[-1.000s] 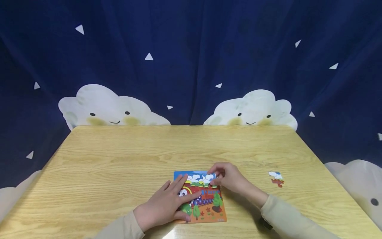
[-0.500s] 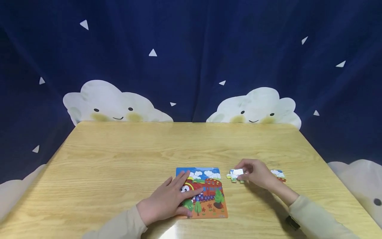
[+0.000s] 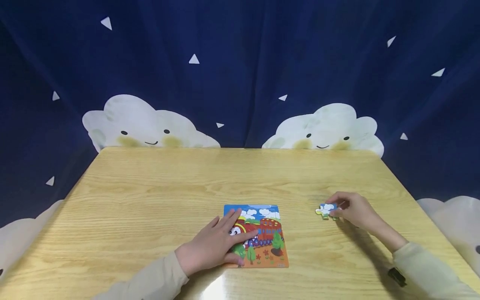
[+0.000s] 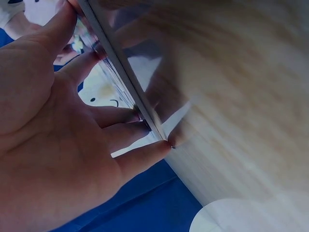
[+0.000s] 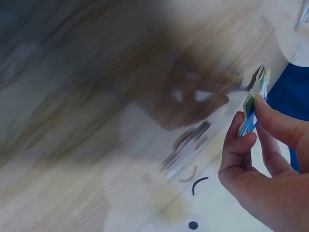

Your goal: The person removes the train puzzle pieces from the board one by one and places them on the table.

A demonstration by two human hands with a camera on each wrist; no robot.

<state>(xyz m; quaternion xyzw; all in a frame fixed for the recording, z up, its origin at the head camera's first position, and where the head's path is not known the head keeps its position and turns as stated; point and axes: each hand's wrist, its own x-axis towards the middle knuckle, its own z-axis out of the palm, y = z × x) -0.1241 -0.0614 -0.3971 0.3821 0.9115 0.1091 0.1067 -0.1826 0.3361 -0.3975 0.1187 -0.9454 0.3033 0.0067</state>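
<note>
A picture puzzle (image 3: 264, 246) of a red train lies flat on the table, clouds and sky along its top, trees and flowers below. My left hand (image 3: 215, 243) rests on its left part with fingers spread, covering some of the train. In the left wrist view, fingertips of the left hand (image 4: 87, 125) touch the puzzle's surface, seen edge-on (image 4: 120, 70). Off to the right, my right hand (image 3: 356, 210) pinches a jigsaw piece (image 3: 327, 210) with white cloud, blue and green. The right wrist view shows this jigsaw piece (image 5: 247, 113) between thumb and fingers.
The wooden table (image 3: 168, 175) reaches back to a dark blue curtain (image 3: 240, 75) with printed clouds. A flat, dark-edged shape (image 5: 186, 145) shows on the tabletop in the right wrist view, too blurred to identify. The right hand hides the tabletop behind it.
The right hand has lifted the cloud piece off the puzzle's upper right and carried it rightward. Other loose pieces seen earlier at right are now hidden. The left hand stays on the puzzle.
</note>
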